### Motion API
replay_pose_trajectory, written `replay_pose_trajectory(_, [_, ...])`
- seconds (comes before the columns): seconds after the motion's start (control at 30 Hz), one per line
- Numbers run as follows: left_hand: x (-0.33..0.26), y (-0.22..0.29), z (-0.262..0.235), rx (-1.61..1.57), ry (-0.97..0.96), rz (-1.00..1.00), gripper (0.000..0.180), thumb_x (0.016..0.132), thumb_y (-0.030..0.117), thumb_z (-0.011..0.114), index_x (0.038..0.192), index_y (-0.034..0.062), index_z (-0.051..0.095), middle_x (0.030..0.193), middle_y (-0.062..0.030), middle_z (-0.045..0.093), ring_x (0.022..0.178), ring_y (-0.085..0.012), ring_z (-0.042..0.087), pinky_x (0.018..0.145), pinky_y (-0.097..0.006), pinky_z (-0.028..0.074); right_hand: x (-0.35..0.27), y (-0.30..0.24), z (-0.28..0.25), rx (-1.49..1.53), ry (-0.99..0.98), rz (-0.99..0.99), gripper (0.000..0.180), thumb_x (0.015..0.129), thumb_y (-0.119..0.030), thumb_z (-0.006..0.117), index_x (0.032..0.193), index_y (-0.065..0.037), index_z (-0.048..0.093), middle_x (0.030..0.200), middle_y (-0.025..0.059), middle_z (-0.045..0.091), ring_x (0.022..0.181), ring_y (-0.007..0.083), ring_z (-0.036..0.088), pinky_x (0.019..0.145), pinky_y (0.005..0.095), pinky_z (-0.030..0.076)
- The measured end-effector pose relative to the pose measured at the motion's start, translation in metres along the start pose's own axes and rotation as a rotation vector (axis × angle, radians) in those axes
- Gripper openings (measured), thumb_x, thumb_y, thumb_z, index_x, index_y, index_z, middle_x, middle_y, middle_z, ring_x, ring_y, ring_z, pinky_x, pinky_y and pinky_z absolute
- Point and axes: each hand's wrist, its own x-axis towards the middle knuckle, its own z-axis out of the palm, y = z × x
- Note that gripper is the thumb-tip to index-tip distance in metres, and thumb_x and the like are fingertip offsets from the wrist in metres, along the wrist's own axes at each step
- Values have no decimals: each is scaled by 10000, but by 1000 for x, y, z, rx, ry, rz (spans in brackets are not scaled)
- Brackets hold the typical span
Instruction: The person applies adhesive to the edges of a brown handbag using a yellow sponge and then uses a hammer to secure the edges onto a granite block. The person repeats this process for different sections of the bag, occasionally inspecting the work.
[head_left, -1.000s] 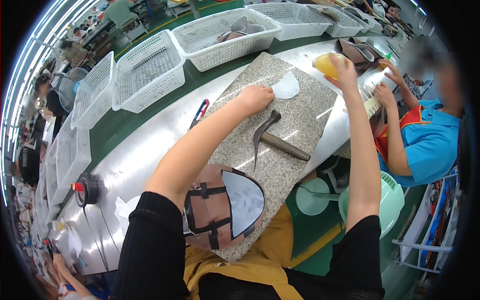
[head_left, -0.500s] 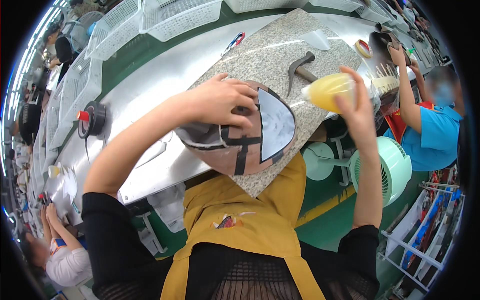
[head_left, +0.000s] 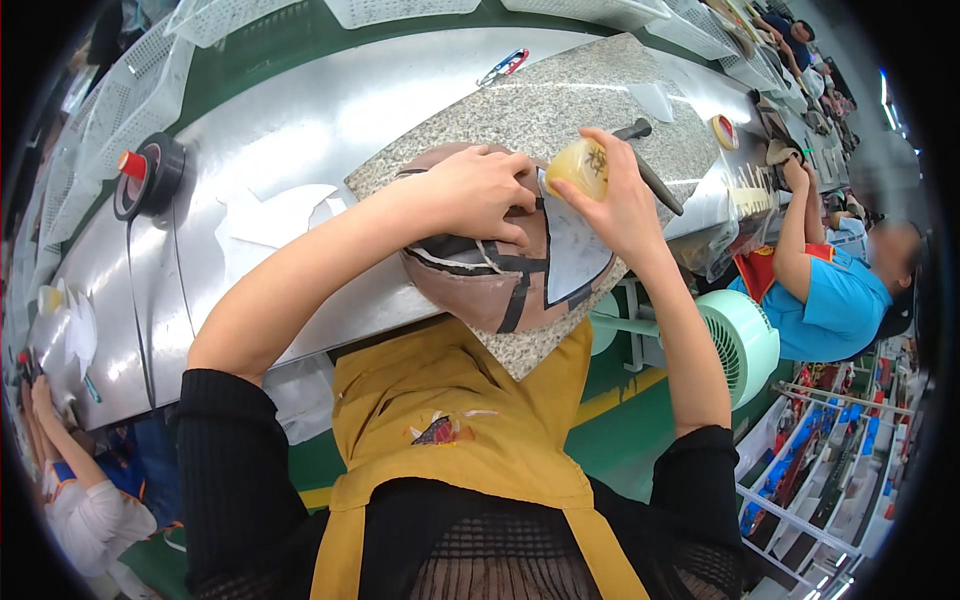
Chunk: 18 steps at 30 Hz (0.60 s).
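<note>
A brown, rounded leather-like piece [head_left: 470,298] with black strips lies on a speckled stone slab [head_left: 420,163] in front of me. Set into its right side is a pale white panel [head_left: 575,250]. My left hand [head_left: 482,195] rests on top of the piece, fingers bent and gripping it by its inner edge. In my right hand [head_left: 622,205] is a yellowish squeeze bottle [head_left: 578,170], tipped toward the top of the white panel. The bottle's nozzle is hidden, so contact cannot be told. Behind the right hand lies a hammer [head_left: 660,188], partly covered.
Red-and-white snips [head_left: 505,66] and a white scrap [head_left: 652,100] lie near the slab's far side. At left are white paper pieces [head_left: 270,215] and a black tape roll [head_left: 150,175]. A green fan [head_left: 735,345] stands at right, below a co-worker in blue [head_left: 835,300].
My right hand has brought the bottle leftward and tilted it over the white panel. The left hand stays on the brown piece. The whole view has shifted somewhat.
</note>
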Motion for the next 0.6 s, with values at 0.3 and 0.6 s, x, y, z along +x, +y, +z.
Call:
replay_pose_trajectory(0.3, [3, -6, 1, -13, -15, -1, 408, 783, 418, 653, 1067, 125, 684, 1178, -113, 563, 1117, -292, 537, 973, -402, 419, 12, -12, -5, -102, -171, 2, 587, 783, -372, 699, 1272, -158, 453, 1111, 145, 535, 976, 351, 597, 806, 421, 499])
replay_pose_trajectory(0.6, [4, -5, 2, -28, -29, -25, 424, 774, 439, 659, 1062, 127, 678, 1182, -81, 569, 1099, -273, 550, 936, -389, 450, -35, -27, -24, -60, -282, 32, 579, 771, -338, 714, 1262, -151, 470, 1084, 145, 541, 982, 340, 590, 811, 414, 492])
